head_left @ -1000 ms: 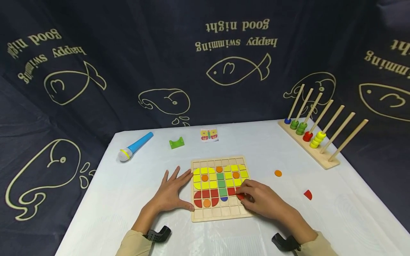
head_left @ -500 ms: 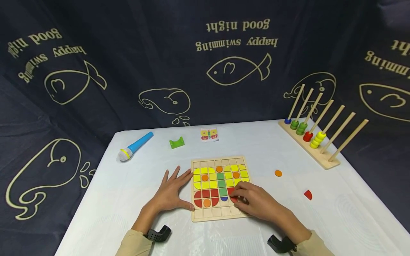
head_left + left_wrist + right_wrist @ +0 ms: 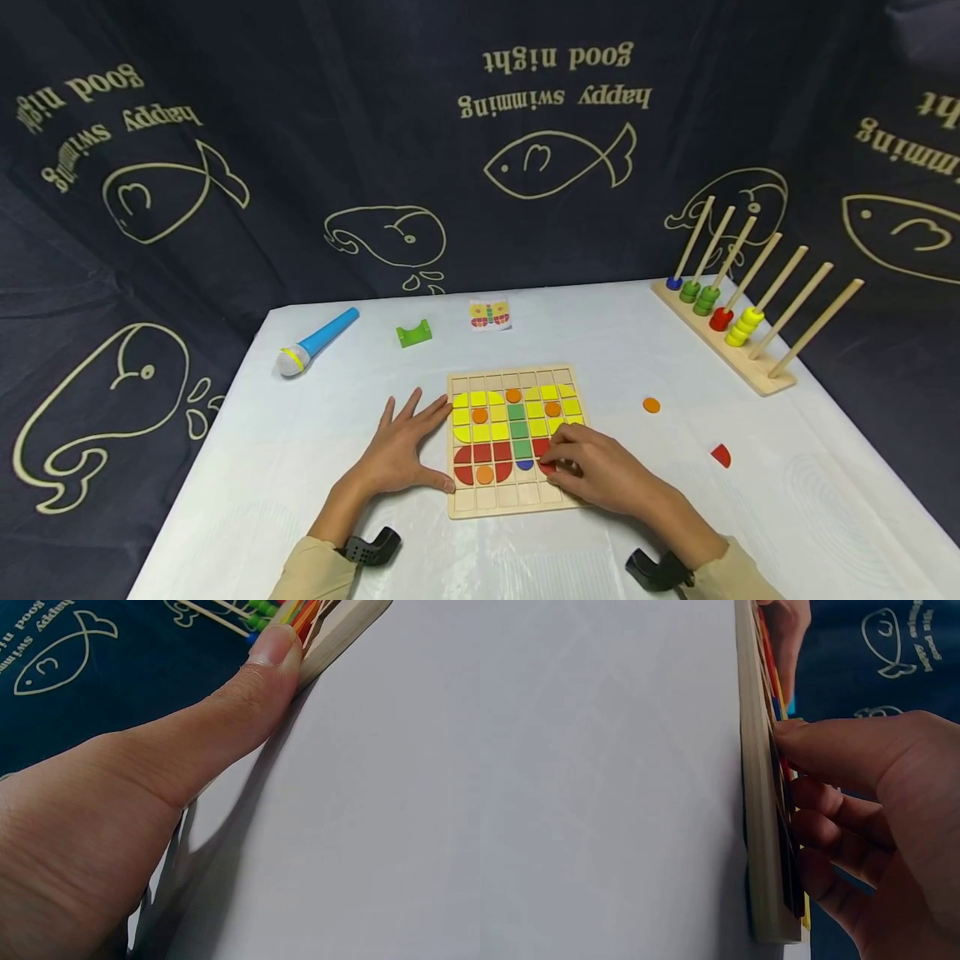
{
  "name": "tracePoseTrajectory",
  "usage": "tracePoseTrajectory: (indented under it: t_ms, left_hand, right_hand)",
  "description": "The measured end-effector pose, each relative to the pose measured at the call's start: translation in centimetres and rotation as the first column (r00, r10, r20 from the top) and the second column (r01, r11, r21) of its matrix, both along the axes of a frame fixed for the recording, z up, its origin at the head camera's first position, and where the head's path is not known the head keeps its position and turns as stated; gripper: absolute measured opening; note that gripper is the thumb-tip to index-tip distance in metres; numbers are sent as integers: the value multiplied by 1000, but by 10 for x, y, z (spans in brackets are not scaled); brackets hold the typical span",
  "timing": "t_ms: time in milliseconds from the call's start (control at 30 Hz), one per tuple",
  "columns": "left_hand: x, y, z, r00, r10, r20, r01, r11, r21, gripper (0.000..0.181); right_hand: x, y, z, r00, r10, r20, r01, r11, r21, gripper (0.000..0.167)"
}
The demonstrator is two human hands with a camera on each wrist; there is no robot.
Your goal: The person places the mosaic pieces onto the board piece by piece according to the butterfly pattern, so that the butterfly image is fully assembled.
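Observation:
A wooden grid board [image 3: 506, 500] lies on the table, with yellow, red, green, orange and blue pieces forming a butterfly. My left hand [image 3: 401, 454] rests beside its left edge with spread fingers. In the left wrist view the left thumb [image 3: 247, 690] touches the board's side. On the board's right half, my right hand [image 3: 611, 471] pinches a red rounded piece [image 3: 546, 468] at a cell right of the blue half-round piece [image 3: 525, 464]. This hand covers the lower right cells. The right wrist view shows the right thumb [image 3: 817, 742] and fingertips low over the board.
An orange disc [image 3: 651, 405] and a red quarter-round piece [image 3: 721, 456] lie right of the board. Behind it are a butterfly picture card [image 3: 490, 316], a green notched block [image 3: 414, 333] and a toy microphone [image 3: 318, 342]. A peg abacus [image 3: 723, 333] stands at back right.
My right hand has moved a little left with the red piece, to the cell near the blue piece, then stayed almost still. The left hand has not moved.

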State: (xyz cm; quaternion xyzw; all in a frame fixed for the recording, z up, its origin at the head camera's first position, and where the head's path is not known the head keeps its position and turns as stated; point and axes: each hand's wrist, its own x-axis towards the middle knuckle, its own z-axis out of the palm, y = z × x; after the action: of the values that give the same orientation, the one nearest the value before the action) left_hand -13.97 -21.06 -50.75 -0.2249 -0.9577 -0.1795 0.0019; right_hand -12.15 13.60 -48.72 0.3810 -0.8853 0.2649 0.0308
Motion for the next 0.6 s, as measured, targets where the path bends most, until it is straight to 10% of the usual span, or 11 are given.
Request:
tracePoseTrajectory:
  t_ms: [600]
  left_hand:
    - [0, 1, 2, 1000, -3, 11, 3, 1000, -5, 124]
  right_hand:
    - [-2, 59, 7, 963, -271, 3, 270, 961, 52, 16]
